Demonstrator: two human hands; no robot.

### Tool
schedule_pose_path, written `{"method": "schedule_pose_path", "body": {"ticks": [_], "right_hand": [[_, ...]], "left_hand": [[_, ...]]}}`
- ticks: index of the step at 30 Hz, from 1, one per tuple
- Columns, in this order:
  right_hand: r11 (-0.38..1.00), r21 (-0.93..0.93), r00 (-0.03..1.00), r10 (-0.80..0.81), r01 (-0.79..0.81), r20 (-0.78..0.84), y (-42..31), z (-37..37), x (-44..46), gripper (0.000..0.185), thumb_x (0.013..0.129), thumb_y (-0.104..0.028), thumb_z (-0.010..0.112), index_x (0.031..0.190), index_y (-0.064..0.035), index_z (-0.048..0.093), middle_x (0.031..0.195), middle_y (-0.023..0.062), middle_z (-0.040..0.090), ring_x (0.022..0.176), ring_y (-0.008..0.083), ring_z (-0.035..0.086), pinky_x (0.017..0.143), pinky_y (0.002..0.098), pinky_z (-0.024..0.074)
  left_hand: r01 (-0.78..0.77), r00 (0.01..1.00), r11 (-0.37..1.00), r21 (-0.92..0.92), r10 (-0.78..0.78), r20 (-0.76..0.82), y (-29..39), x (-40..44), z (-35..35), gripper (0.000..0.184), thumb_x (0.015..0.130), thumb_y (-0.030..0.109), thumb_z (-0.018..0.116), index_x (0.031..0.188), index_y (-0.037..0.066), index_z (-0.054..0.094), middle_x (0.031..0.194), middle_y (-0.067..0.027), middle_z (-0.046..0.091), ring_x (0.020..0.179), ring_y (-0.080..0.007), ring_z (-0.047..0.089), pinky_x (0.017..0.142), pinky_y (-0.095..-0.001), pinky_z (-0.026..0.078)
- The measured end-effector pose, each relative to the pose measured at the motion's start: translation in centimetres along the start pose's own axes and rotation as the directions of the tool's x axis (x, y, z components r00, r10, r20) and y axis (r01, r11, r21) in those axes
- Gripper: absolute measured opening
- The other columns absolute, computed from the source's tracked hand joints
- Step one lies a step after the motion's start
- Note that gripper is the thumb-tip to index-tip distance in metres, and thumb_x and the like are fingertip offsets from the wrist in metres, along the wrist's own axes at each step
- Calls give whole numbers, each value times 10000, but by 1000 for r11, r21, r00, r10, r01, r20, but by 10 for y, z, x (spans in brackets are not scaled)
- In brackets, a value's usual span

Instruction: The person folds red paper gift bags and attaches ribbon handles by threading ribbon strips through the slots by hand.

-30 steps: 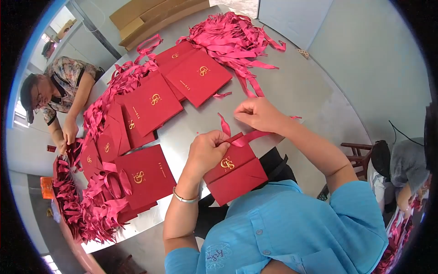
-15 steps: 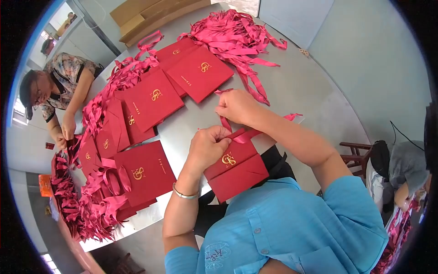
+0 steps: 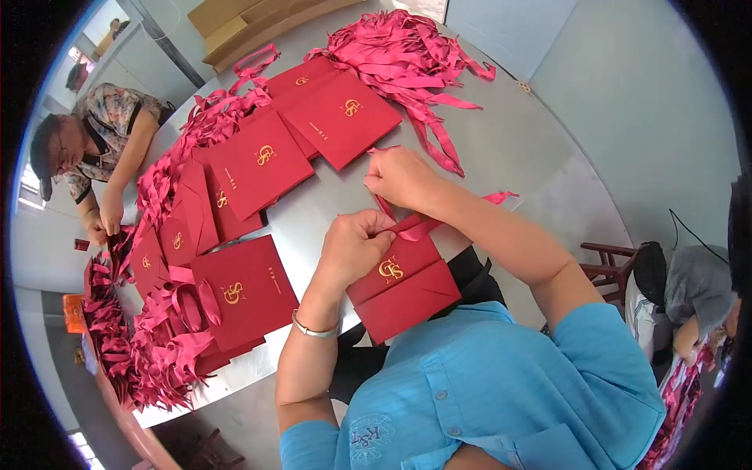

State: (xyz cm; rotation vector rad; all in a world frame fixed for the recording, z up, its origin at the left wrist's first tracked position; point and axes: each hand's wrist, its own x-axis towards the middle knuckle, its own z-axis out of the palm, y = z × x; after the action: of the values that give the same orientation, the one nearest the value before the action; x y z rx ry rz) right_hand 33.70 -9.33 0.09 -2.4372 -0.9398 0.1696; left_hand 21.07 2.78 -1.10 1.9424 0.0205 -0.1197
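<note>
A small red paper bag [image 3: 403, 305] with a gold logo, its lower part folded, rests at the table edge against my body. My left hand [image 3: 356, 247] is closed at the bag's top edge, pinching the pink ribbon [image 3: 419, 229] where it meets the bag. Farther out over the table, my right hand [image 3: 403, 178] is closed on a stretch of the same ribbon, and a short end pokes out past its fingertips. One loose ribbon tail lies to the right, under my right forearm. My fingers hide the point where the ribbon joins the bag.
Stacks of red bags [image 3: 262, 160] cover the table's left and middle. A large heap of pink ribbons [image 3: 395, 51] lies at the back, with more ribbons along the left. A co-worker [image 3: 117, 141] sits across at left. Behind the table is a cardboard box [image 3: 266, 27]; a wooden chair [image 3: 607, 258] stands right.
My right hand has shifted slightly left and away from my body, still closed on the ribbon. My left hand stays at the bag's top edge. The whole view has tilted a little.
</note>
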Motion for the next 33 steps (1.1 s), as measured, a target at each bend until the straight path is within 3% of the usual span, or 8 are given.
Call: {"method": "schedule_pose_path", "body": {"ticks": [7,11,16,20,23,25,29,33], "right_hand": [[987,126,974,-69,98,-216,10,11,0,182,797,-195,682,809,-14,676,702,152,662,628,335,635,604,416,493],[950,313,987,37,15,-159,13,-23,-36,209,820,-218,691,889,-21,675,770,113,671,668,268,637,630,367,504],[909,79,912,-404,409,-76,44,-58,-100,213,770,-161,739,919,-36,652,996,106,623,940,253,598,773,353,488],[884,77,887,-456,461,-72,51,-60,-111,174,752,-105,741,868,-35,631,1021,116,618,982,273,580,802,375,477],[900,175,916,-400,399,-31,43,-73,-102,127,798,-86,718,844,-40,609,942,82,639,887,200,614,717,337,488],[804,559,945,12,-203,326,20,-94,-99,87,844,-80,689,884,-45,622,835,33,646,754,103,613,619,269,475],[635,744,936,-92,-207,339,-11,-112,-92,85,871,-81,669,933,-35,633,756,-5,632,651,38,575,553,213,444],[538,819,919,-188,-199,347,-17,-117,-85,165,866,-100,679,997,-8,639,780,25,645,640,57,582,567,224,457]], "left_hand": [[29,1000,999,-16,-29,10,-3,1,-2,85,814,-28,654,897,-27,673,777,-31,683,698,-68,606,629,-225,495],[27,999,996,86,-26,-20,1,0,2,89,810,-13,661,897,-28,674,773,-36,688,702,-73,614,636,-229,497],[53,998,991,122,-47,-50,8,-2,0,99,807,31,670,897,-12,678,765,-47,696,700,-81,627,638,-239,496],[37,998,991,131,-30,-55,7,-2,1,109,801,35,671,901,-4,680,766,-50,696,699,-87,632,643,-245,497],[39,999,991,125,-35,-40,12,-5,0,113,794,30,671,902,-3,678,763,-41,697,708,-87,636,658,-247,499],[7,995,996,94,3,-103,10,-5,3,149,787,19,669,934,11,691,777,-39,705,722,-83,642,675,-242,499],[12,999,998,53,-10,-31,16,-6,0,220,789,29,676,1005,40,708,797,-45,716,733,-81,647,692,-238,499],[28,998,993,111,-22,-52,16,-7,0,240,802,119,676,1035,141,729,810,-65,724,728,-169,688,698,-289,515]]}}
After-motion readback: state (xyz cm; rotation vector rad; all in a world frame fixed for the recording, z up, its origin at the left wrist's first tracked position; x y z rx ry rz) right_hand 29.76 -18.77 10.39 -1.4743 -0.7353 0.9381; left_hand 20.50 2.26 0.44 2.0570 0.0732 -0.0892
